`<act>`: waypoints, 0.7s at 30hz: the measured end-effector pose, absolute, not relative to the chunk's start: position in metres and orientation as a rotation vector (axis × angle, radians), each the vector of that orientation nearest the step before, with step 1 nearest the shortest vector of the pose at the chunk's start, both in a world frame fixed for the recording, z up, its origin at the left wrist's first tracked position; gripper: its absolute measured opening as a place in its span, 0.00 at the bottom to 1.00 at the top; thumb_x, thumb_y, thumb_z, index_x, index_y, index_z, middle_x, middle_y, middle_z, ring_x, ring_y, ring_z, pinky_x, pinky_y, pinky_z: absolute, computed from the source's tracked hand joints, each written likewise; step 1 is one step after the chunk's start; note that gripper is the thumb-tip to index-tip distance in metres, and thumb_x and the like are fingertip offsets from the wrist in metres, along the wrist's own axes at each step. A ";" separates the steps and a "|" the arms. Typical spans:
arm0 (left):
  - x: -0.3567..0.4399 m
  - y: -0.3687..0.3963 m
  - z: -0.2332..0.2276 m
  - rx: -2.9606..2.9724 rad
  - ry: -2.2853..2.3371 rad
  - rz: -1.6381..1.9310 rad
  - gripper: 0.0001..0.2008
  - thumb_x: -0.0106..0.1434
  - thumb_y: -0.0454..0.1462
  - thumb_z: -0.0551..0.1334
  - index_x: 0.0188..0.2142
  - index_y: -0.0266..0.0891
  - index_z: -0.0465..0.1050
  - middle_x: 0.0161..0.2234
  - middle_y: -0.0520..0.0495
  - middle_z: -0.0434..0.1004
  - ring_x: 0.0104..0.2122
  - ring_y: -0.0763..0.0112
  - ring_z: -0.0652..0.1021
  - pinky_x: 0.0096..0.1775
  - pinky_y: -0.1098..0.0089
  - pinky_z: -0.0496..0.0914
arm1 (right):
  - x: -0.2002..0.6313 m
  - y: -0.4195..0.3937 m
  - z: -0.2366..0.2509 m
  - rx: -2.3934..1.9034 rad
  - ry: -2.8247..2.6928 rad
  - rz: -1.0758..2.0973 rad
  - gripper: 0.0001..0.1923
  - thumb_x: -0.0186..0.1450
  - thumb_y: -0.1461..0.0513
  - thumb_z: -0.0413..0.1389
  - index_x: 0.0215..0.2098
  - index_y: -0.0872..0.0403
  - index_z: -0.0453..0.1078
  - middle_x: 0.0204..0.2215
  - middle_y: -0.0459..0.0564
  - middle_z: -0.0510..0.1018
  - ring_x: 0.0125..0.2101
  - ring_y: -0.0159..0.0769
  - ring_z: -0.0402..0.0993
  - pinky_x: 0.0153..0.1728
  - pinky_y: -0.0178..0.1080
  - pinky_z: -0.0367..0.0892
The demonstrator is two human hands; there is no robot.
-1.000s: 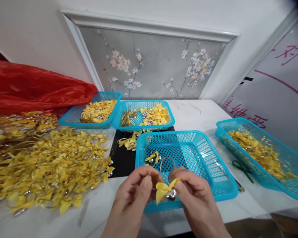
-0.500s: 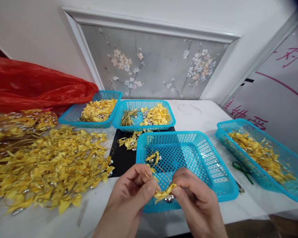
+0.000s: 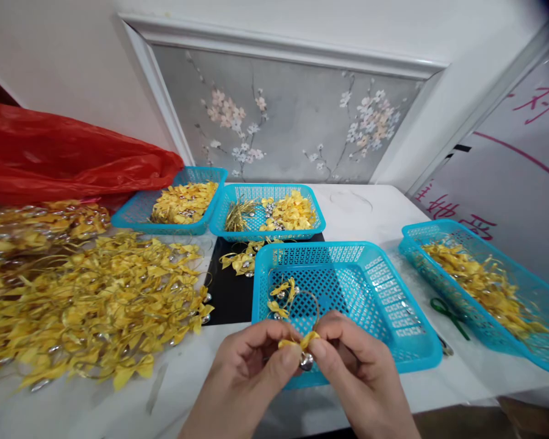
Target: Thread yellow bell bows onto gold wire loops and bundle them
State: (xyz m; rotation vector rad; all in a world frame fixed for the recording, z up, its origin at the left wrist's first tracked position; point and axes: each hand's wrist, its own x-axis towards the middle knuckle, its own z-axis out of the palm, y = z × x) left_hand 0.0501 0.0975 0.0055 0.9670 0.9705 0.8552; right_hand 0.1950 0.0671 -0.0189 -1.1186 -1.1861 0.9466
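Note:
My left hand (image 3: 247, 372) and my right hand (image 3: 352, 372) meet at the near edge of the table, both pinching one small yellow ribbon bow (image 3: 299, 341). A silver bell (image 3: 306, 361) hangs under the bow and a thin gold loop (image 3: 307, 302) rises from it. The hands sit over the front rim of a blue mesh basket (image 3: 384, 305), which holds one or two finished yellow bows (image 3: 281, 296) at its left side.
A big loose pile of yellow bows (image 3: 96, 299) covers the table's left side, with a red plastic bag (image 3: 64, 152) behind it. Two blue baskets (image 3: 265, 210) with bows stand at the back, another blue basket (image 3: 485, 280) at right. Green scissors (image 3: 446, 314) lie between baskets. A black mat (image 3: 229, 292) lies mid-table.
The bow has been folded smaller between my fingertips and both hands have drawn closer together, thumbs nearly touching. The bell now hangs below the fingers.

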 end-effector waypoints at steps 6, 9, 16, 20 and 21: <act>0.059 0.098 0.004 0.689 0.892 0.853 0.11 0.56 0.41 0.69 0.22 0.38 0.75 0.22 0.53 0.73 0.24 0.75 0.71 0.30 0.76 0.69 | 0.193 0.068 -0.021 -0.992 -0.994 1.279 0.15 0.67 0.54 0.54 0.26 0.53 0.68 0.24 0.44 0.67 0.25 0.32 0.63 0.29 0.34 0.64; 0.060 0.098 0.003 0.648 0.881 0.890 0.12 0.55 0.40 0.70 0.20 0.38 0.74 0.20 0.54 0.73 0.23 0.76 0.71 0.29 0.76 0.69 | 0.197 0.069 -0.024 -1.002 -1.018 1.271 0.18 0.70 0.53 0.51 0.25 0.53 0.64 0.22 0.43 0.64 0.24 0.31 0.59 0.27 0.34 0.61; 0.058 0.098 0.003 0.623 0.891 0.914 0.12 0.57 0.41 0.69 0.21 0.37 0.74 0.20 0.54 0.72 0.23 0.76 0.70 0.29 0.76 0.68 | 0.195 0.068 -0.021 -0.946 -1.011 1.289 0.12 0.67 0.54 0.55 0.30 0.52 0.70 0.25 0.44 0.70 0.25 0.31 0.65 0.29 0.34 0.66; 0.059 0.098 0.004 0.584 0.876 0.901 0.13 0.56 0.42 0.69 0.21 0.37 0.74 0.21 0.53 0.71 0.23 0.76 0.69 0.28 0.76 0.68 | 0.190 0.069 -0.019 -0.930 -1.067 1.230 0.08 0.66 0.60 0.56 0.29 0.52 0.72 0.28 0.46 0.73 0.28 0.32 0.71 0.32 0.36 0.69; 0.060 0.097 0.003 0.578 0.876 0.897 0.14 0.56 0.42 0.69 0.21 0.37 0.74 0.21 0.53 0.71 0.23 0.76 0.70 0.28 0.75 0.68 | 0.191 0.069 -0.020 -0.970 -1.104 1.189 0.09 0.67 0.61 0.56 0.29 0.52 0.72 0.27 0.46 0.73 0.28 0.33 0.71 0.31 0.36 0.69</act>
